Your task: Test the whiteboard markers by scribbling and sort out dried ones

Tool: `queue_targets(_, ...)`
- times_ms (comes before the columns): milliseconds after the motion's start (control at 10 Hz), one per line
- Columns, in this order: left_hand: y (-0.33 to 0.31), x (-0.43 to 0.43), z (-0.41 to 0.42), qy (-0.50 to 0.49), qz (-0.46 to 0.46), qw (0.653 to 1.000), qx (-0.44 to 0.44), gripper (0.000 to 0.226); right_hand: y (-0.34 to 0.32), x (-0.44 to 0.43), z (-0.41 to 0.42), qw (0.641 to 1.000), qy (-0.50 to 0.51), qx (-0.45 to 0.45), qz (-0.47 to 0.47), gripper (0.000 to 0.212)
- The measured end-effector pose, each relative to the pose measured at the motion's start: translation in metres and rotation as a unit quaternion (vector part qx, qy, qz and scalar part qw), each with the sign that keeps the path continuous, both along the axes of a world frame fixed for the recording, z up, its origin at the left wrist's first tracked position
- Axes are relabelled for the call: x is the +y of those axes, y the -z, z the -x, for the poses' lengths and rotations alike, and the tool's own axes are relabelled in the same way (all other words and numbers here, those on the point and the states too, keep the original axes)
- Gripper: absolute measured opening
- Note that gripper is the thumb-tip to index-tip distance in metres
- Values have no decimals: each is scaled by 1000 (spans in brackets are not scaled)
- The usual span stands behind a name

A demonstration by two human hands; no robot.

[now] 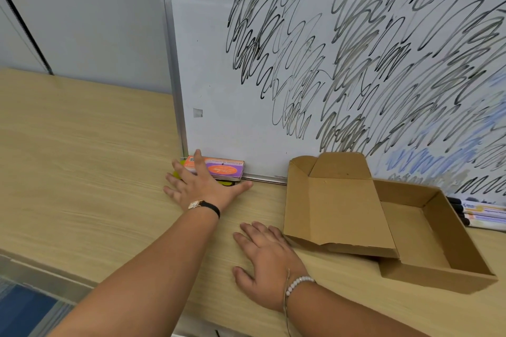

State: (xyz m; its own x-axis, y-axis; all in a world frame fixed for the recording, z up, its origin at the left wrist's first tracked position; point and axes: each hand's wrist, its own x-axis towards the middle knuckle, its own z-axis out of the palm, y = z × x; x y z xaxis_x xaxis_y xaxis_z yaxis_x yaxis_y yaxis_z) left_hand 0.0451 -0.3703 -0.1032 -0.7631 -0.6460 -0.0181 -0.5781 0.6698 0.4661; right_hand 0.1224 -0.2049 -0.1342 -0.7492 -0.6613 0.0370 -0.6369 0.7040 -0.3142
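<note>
Both bare arms reach forward over the bench (82,145). The left arm stretches farther out, almost straight. The left hand (202,186) lies palm down, its fingers (197,164) spread wide and straight and the thumb thrown out to the right. A watch (204,204) on a black strap sits on that wrist. The right hand (265,262) is nearer the body, flat on the bench, palm down. Its fingers are straight and lightly fanned, with the thumb out to the left. A pale bead bracelet (298,282) circles the right wrist. The hands are apart, and neither grips anything.
</note>
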Motion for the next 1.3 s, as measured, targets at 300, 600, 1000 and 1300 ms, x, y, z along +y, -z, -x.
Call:
queue_targets(300,9,-2,4,-37,27,997,57,129,1,1,0,1000,3,-5,6,70)
queue_targets(600,14,-7,4,-36,-19,995,93,139,2,0,0,1000,1,-8,11,69)
queue_targets(1000,14,-11,6,-33,-22,992,118,131,0,1,1,1000,3,-24,10,66)
queue_targets(1300,21,-7,-22,-4,14,995,101,130,-3,0,1,999,14,-37,6,84)
